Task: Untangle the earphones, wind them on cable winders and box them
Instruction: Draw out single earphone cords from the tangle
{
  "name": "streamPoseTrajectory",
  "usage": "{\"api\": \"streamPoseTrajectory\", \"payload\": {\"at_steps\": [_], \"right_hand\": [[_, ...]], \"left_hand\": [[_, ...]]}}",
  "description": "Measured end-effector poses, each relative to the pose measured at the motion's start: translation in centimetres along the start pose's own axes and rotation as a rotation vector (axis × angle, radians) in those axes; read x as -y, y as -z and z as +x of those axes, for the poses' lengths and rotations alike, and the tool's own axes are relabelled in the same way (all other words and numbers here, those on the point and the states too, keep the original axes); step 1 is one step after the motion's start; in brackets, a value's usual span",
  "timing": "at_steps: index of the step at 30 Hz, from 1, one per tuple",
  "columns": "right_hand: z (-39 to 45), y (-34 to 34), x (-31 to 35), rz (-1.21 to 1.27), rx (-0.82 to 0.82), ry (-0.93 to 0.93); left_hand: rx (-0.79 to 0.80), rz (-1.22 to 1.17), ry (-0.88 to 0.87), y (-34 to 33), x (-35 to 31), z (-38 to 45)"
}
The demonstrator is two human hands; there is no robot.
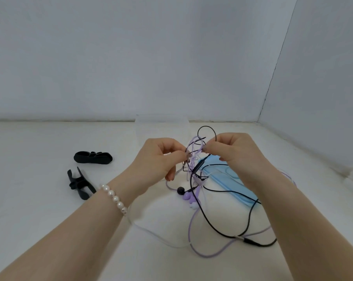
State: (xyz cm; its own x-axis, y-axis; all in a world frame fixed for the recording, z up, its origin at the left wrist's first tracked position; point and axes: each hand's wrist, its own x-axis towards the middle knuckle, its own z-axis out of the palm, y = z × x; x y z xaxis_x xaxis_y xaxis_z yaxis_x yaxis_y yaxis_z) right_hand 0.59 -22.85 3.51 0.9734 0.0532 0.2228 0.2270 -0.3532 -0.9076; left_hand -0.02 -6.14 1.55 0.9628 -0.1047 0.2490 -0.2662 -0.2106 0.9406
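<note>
Both hands are up over the tabletop (39,199) working the knot: left hand (157,159) and right hand (232,153) each have fingers pinching strands of the tangled black and purple earphones (193,159), the rest trailing below. I'd loosen loops gently, follow one earbud (180,190) out, no yanking. Winders (92,157) wait well off left.

Winders (86,171) lie left of the earphones (193,179).
</note>
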Motion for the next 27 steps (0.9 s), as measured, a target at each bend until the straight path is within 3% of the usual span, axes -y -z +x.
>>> {"api": "streamPoseTrajectory", "payload": {"at_steps": [6, 11, 19, 21, 24, 27], "right_hand": [[0.1, 0.9, 0.0, 0.085, -0.005, -0.002], [0.1, 0.8, -0.1, 0.14, 0.128, -0.029], [0.0, 0.2, -0.1, 0.065, 0.229, -0.005], [0.1, 0.4, -0.1, 0.064, 0.202, -0.004], [0.2, 1.6, -0.2, 0.034, 0.126, -0.003], [0.4, 2.3, -0.2, 0.15, 0.134, -0.058]], "left_hand": [[-0.065, -0.108, 0.032, 0.2, -0.3, 0.2], [-0.005, -0.228, 0.077, 0.5, -0.2, 0.4], [0.088, -0.135, -0.015, -0.3, -0.2, -0.1], [0.039, -0.143, -0.001, -0.2, 0.1, 0.2], [-0.011, -0.337, 0.063, 0.6, 0.0, 0.6], [-0.022, -0.417, 0.102, 1.1, -0.2, 0.7]]}}
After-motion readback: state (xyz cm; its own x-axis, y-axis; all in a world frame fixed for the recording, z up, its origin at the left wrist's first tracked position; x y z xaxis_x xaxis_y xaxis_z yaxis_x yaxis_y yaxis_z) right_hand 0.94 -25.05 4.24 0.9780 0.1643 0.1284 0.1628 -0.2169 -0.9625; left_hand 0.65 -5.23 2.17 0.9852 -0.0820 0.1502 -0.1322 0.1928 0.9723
